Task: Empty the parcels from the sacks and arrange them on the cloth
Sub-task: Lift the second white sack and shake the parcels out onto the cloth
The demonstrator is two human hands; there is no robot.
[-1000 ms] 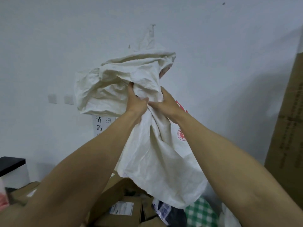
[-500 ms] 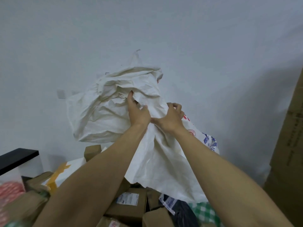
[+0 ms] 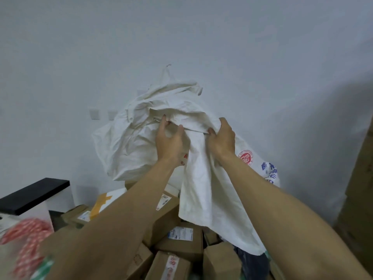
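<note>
Left hand (image 3: 169, 145) and right hand (image 3: 222, 141) gripping crumpled white sack (image 3: 129, 142), above piled cardboard parcels (image 3: 179, 242)

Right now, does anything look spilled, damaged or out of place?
Nothing looks damaged. The boxes lie tumbled at all angles in a heap under the sack, not arranged. The left hand and right hand hold the limp, crumpled sack up above them. Whether anything remains inside is hidden.

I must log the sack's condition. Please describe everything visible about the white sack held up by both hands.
The white sack looks like thin woven fabric, creased and limp, seemingly empty. It is held up before the wall, above the cardboard parcels. Red and blue printing shows on its right side. The left hand and right hand pinch a fold near its top; its lower part hangs down.
</note>
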